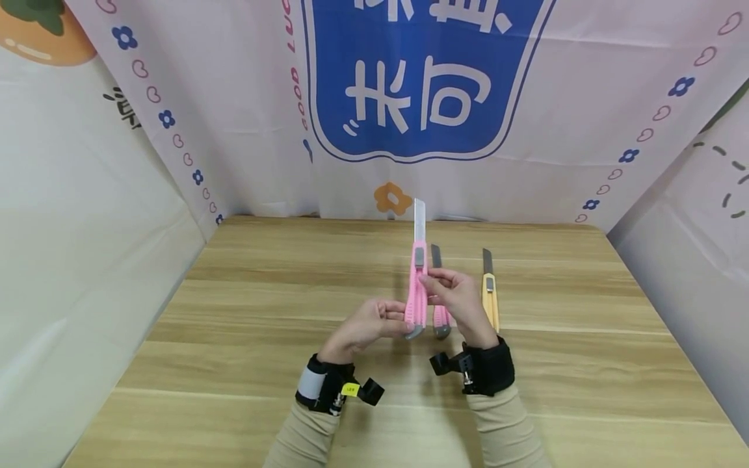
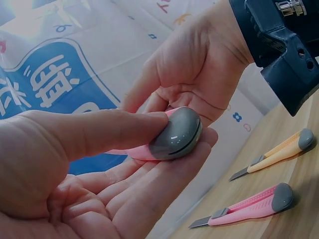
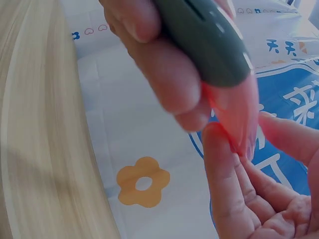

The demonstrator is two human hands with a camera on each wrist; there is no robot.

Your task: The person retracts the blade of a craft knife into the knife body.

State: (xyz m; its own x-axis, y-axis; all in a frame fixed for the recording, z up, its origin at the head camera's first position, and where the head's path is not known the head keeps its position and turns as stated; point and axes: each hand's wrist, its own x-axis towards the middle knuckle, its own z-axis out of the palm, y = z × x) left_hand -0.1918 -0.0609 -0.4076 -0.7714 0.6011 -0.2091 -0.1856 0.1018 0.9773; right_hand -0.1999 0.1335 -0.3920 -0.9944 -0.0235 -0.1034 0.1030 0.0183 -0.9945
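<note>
A pink utility knife [image 1: 417, 292] is held up above the table, its blade out and pointing away from me. My left hand [image 1: 364, 326] pinches its grey butt end between thumb and fingers; the left wrist view shows that thumb on top of the grey cap [image 2: 175, 135]. Farther up the body, just below the grey slider, my right hand [image 1: 463, 304] pinches the handle's side. In the right wrist view, the right fingertips [image 3: 217, 144] meet the pink handle [image 3: 234, 107]. Behind lies a second pink utility knife [image 1: 441, 317], partly hidden by the right hand.
A yellow utility knife [image 1: 489, 294] with its blade out lies right of the second pink one on the wooden table [image 1: 246, 292]. Printed cloth [image 1: 257, 162] hangs along the table's far edge and both sides. Each wrist wears a black camera band [image 1: 493, 367].
</note>
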